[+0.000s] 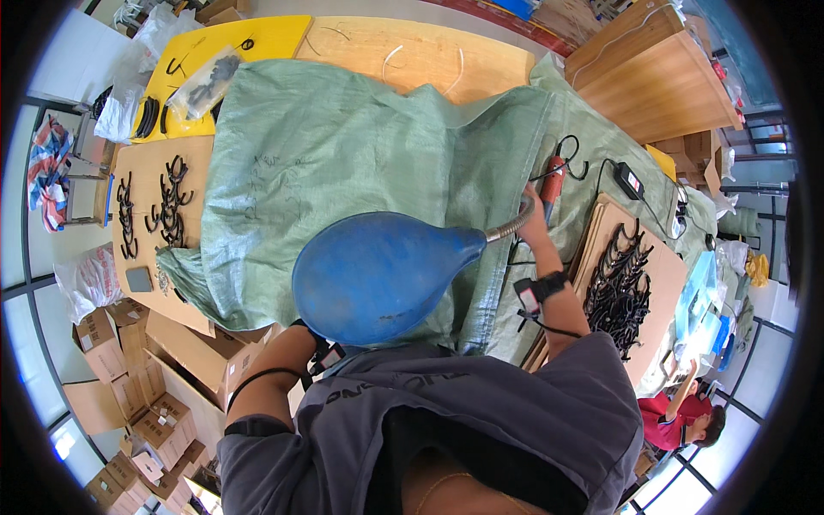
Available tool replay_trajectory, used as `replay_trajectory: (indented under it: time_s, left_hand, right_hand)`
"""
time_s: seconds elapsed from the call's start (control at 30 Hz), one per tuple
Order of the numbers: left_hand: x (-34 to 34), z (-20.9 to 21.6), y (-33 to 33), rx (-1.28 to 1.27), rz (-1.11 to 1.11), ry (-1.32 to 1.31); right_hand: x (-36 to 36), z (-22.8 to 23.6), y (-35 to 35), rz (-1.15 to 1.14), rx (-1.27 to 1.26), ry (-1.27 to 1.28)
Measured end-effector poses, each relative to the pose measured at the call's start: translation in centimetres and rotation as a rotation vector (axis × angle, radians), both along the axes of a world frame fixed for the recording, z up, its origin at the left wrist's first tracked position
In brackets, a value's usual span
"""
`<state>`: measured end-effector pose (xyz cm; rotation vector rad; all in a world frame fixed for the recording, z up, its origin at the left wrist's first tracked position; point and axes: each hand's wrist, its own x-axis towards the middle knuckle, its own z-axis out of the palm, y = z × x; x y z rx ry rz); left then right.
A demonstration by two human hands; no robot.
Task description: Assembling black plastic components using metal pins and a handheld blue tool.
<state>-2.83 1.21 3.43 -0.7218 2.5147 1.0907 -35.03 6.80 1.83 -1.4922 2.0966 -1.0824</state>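
A large blue teardrop-shaped lamp shade (pixel 373 279) fills the middle of the view, its narrow end running into a bendable metal gooseneck (pixel 508 227). My right hand (pixel 535 225) is closed at the curved end of that neck; its fingers are partly hidden. Behind the shade's lower left edge my left forearm (pixel 273 378) disappears, so my left hand does not show. Beneath the lamp spreads a pale green woven sack (pixel 326 146). Just beyond my right hand lies an orange-red corded power tool (pixel 554 183) on the green cloth.
Black hooks lie heaped on a board (pixel 674 287) at right, and more black hooks (pixel 174 202) lie at left. A yellow board (pixel 193 51) carries a clear plastic bag (pixel 206 86). Cardboard boxes (pixel 163 425) stack at lower left. Another person (pixel 678 421) is at lower right.
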Motion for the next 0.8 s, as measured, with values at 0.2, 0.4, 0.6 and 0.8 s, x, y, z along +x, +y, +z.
replay_trajectory:
  time_s: [0.2,0.4,0.6,0.8]
  left_hand:
    - [-0.2,0.4,0.2,-0.014,-0.009,0.002]
    - [0.0,0.2,0.5,-0.025,0.017,-0.002]
    - [0.2,0.3,0.9,-0.028,0.027,0.007]
    - [-0.4,0.3,0.5,-0.038,-0.011,0.002]
  right_hand:
    - [-0.4,-4.9,-1.1,-0.237,-0.013,-0.386]
    - [0.6,-7.0,0.7,-0.179,-0.112,-0.247]
    - [-2.1,-10.9,0.1,-0.303,-0.29,-0.013]
    - [-8.1,-16.6,-1.8,-0.394,-0.419,0.205]
